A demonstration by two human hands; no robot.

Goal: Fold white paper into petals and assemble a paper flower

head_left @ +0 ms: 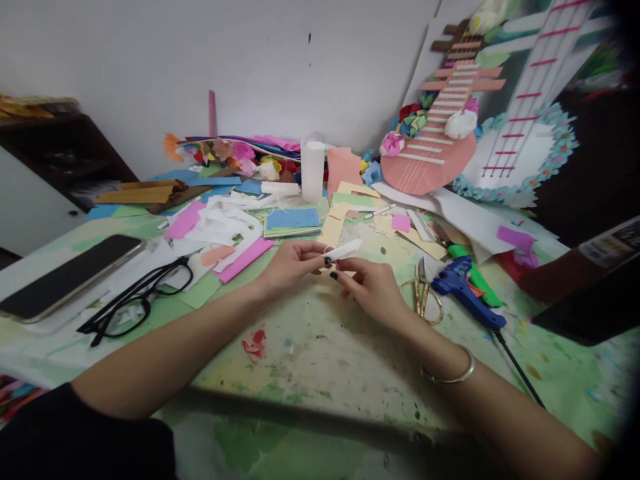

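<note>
Clock read around the paired hands, 12 toward the wall. Worktop (320, 373) paint-stained. Phone (65, 273), dark screen up, at 9. Black-framed glasses (143, 300) just beside it, also near 9. White paper scraps (225, 223) heaped at 10. Red scrap (255, 345), crumpled, at 8. Blue-topped paper stack (295, 221) between 10 and 11.

Left hand (323, 257): nearly closed, thumb and fingers pinching the near end of a white paper piece (346, 249). Piece is slim, its free end pointing to 2, raised over the worktop. White cylinder (313, 175), upright, between 11 and 12.

Right hand (340, 270): fingers curled, thumb and fingertips close together, right by the piece's near end; contact cannot be told. Bangle (463, 370) on that wrist.

Gold-handled scissors (423, 293) between 3 and 4, near the right hand. Pink paper instrument (433, 163) leaning at 1 to 2. Blue glue gun (465, 290) at 3, cord trailing toward 4. White paper instrument (520, 150), blue-flower rim, at 2.
</note>
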